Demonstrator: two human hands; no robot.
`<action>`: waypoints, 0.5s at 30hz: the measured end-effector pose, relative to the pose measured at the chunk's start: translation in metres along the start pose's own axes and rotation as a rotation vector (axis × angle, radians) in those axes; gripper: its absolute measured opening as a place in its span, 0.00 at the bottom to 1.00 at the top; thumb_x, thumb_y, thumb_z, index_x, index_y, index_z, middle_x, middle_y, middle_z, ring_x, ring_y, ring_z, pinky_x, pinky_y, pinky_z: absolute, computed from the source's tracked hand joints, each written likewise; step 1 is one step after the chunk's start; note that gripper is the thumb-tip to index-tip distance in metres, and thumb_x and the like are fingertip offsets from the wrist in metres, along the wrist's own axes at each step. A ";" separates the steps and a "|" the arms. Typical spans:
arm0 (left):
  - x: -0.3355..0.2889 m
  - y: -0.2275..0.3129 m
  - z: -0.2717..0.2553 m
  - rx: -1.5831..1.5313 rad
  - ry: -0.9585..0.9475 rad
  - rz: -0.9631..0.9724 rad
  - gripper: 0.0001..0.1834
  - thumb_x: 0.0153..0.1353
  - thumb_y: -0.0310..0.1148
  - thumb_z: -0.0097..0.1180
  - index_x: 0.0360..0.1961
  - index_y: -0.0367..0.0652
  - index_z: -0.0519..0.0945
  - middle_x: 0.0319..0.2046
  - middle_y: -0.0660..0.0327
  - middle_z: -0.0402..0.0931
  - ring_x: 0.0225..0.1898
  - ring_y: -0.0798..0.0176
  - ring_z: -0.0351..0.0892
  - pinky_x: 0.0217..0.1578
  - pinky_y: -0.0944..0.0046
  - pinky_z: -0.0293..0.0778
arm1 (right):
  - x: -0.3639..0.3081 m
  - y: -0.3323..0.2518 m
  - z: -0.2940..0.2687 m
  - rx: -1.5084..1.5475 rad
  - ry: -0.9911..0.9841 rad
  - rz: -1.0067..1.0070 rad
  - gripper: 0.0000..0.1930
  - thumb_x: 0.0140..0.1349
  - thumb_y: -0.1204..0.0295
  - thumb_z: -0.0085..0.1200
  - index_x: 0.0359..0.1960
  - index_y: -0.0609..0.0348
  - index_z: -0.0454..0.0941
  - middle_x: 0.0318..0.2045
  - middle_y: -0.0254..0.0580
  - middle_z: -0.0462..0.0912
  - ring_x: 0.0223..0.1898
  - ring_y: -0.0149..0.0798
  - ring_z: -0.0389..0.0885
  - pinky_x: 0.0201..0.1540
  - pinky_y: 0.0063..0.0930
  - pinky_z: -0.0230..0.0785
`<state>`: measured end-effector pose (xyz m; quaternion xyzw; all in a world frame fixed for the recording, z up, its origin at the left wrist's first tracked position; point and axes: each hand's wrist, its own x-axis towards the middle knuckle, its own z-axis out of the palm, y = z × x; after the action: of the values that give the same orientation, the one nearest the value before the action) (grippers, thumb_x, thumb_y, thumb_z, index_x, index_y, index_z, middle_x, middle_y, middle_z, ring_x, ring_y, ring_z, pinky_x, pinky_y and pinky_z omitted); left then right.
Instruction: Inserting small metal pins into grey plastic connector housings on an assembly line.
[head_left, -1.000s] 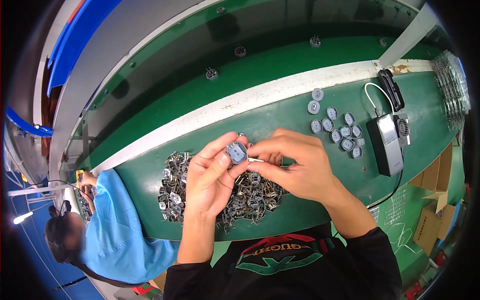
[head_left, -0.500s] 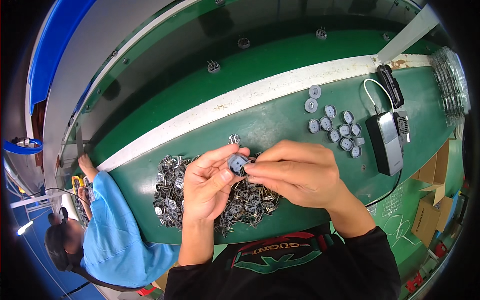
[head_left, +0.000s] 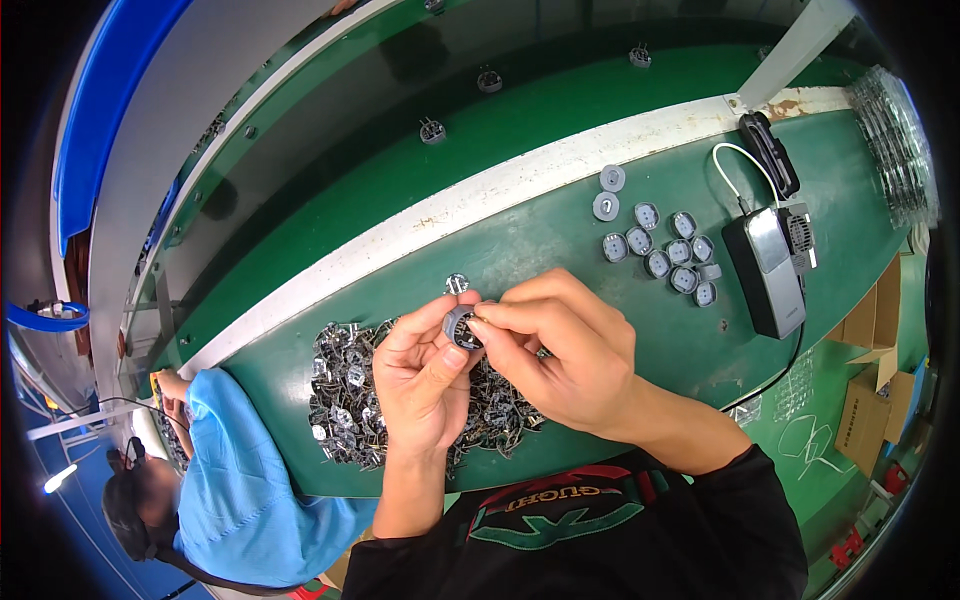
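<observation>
My left hand (head_left: pixel 420 385) holds a round grey plastic housing (head_left: pixel 456 326) between thumb and fingers, its open side tilted toward my right hand. At the housing's open side, my right hand (head_left: pixel 570 355) pinches a small dark part with metal pieces, partly hidden by the fingertips. Below both hands lies a heap of small metal-pinned parts (head_left: pixel 345 400), which my left hand partly covers. One loose metal part (head_left: pixel 457 284) lies just beyond my left fingertips. Further right, several grey round housings (head_left: pixel 657 263) sit on the green table, most with the open side up.
A black and grey device (head_left: pixel 763 275) with a white cable stands at the right. Beyond a white rail (head_left: pixel 500 170), parts (head_left: pixel 432 130) sit on a green belt. Clear plastic trays (head_left: pixel 893 150) are stacked far right. Another person in blue (head_left: pixel 240 480) works at the left.
The small part has moved further into the housing, and my right fingers have closed in on it. The housing has turned in my left hand. The view has shifted slightly.
</observation>
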<state>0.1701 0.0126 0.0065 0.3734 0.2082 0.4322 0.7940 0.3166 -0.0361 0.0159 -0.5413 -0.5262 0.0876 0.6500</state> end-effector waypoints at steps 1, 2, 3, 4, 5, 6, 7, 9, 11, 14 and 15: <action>-0.001 -0.001 0.000 -0.023 0.021 -0.030 0.22 0.65 0.24 0.63 0.61 0.34 0.77 0.58 0.45 0.79 0.56 0.56 0.82 0.59 0.56 0.80 | -0.001 0.002 0.001 -0.021 0.010 -0.036 0.10 0.53 0.81 0.69 0.36 0.64 0.81 0.30 0.41 0.80 0.25 0.36 0.82 0.24 0.26 0.76; -0.002 -0.001 -0.002 -0.045 0.041 -0.061 0.22 0.66 0.25 0.63 0.61 0.34 0.76 0.58 0.46 0.79 0.56 0.56 0.82 0.59 0.57 0.80 | -0.001 0.006 0.002 -0.043 0.021 -0.072 0.10 0.53 0.81 0.69 0.35 0.64 0.81 0.30 0.40 0.80 0.25 0.36 0.82 0.23 0.26 0.75; -0.002 -0.002 -0.003 -0.067 0.061 -0.093 0.22 0.66 0.25 0.62 0.61 0.34 0.76 0.58 0.46 0.79 0.56 0.56 0.82 0.58 0.57 0.81 | 0.000 0.009 0.002 -0.066 0.031 -0.108 0.10 0.53 0.81 0.69 0.35 0.64 0.81 0.30 0.40 0.80 0.25 0.36 0.82 0.23 0.26 0.75; -0.002 -0.003 -0.006 -0.049 0.050 -0.086 0.22 0.66 0.26 0.62 0.61 0.34 0.76 0.58 0.46 0.79 0.56 0.56 0.82 0.58 0.57 0.81 | 0.000 0.011 0.003 -0.074 0.029 -0.123 0.09 0.53 0.81 0.68 0.34 0.63 0.80 0.29 0.40 0.79 0.24 0.36 0.81 0.22 0.27 0.74; -0.001 -0.002 -0.010 -0.030 0.038 -0.080 0.23 0.67 0.26 0.62 0.61 0.34 0.76 0.58 0.46 0.79 0.56 0.56 0.82 0.57 0.57 0.82 | 0.000 0.013 0.003 -0.083 0.028 -0.139 0.09 0.53 0.80 0.68 0.34 0.63 0.80 0.29 0.40 0.79 0.24 0.36 0.81 0.22 0.27 0.73; 0.000 -0.002 -0.011 -0.012 0.025 -0.073 0.23 0.67 0.26 0.62 0.62 0.33 0.75 0.58 0.46 0.79 0.55 0.56 0.83 0.57 0.57 0.82 | -0.001 0.014 0.003 -0.092 0.026 -0.154 0.09 0.53 0.80 0.68 0.33 0.63 0.80 0.28 0.39 0.78 0.24 0.36 0.80 0.21 0.27 0.73; -0.001 0.001 -0.012 -0.009 0.018 -0.078 0.23 0.67 0.27 0.62 0.62 0.33 0.75 0.58 0.46 0.79 0.54 0.56 0.83 0.57 0.57 0.82 | -0.001 0.013 0.004 -0.080 0.035 -0.138 0.08 0.53 0.80 0.67 0.32 0.62 0.79 0.27 0.38 0.77 0.23 0.35 0.79 0.20 0.28 0.71; 0.000 0.002 -0.010 0.028 0.020 -0.080 0.23 0.67 0.27 0.62 0.61 0.33 0.75 0.57 0.46 0.79 0.53 0.57 0.84 0.56 0.57 0.82 | -0.001 0.013 0.002 -0.070 0.044 -0.112 0.08 0.54 0.80 0.66 0.31 0.62 0.78 0.27 0.38 0.77 0.23 0.35 0.78 0.20 0.28 0.70; 0.000 0.004 -0.007 0.054 0.025 -0.078 0.23 0.67 0.27 0.62 0.61 0.32 0.75 0.56 0.46 0.80 0.53 0.57 0.84 0.56 0.57 0.82 | 0.000 0.012 0.001 -0.074 0.040 -0.107 0.08 0.54 0.80 0.66 0.31 0.62 0.78 0.27 0.38 0.76 0.23 0.35 0.78 0.20 0.28 0.70; 0.000 0.006 -0.003 0.083 0.026 -0.076 0.22 0.67 0.26 0.62 0.60 0.30 0.75 0.54 0.47 0.81 0.52 0.57 0.84 0.56 0.58 0.83 | 0.000 0.012 -0.002 -0.084 0.016 -0.101 0.08 0.54 0.80 0.66 0.31 0.62 0.78 0.27 0.38 0.76 0.22 0.35 0.78 0.20 0.28 0.70; -0.001 0.006 -0.003 0.097 0.021 -0.070 0.22 0.67 0.26 0.62 0.60 0.30 0.75 0.54 0.47 0.81 0.52 0.57 0.84 0.55 0.58 0.83 | 0.001 0.011 -0.003 -0.073 0.003 -0.085 0.07 0.55 0.79 0.66 0.31 0.62 0.78 0.27 0.38 0.77 0.22 0.35 0.78 0.20 0.27 0.70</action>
<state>0.1645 0.0156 0.0096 0.3997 0.2500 0.3975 0.7872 0.3248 -0.0331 0.0078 -0.5420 -0.5504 0.0397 0.6338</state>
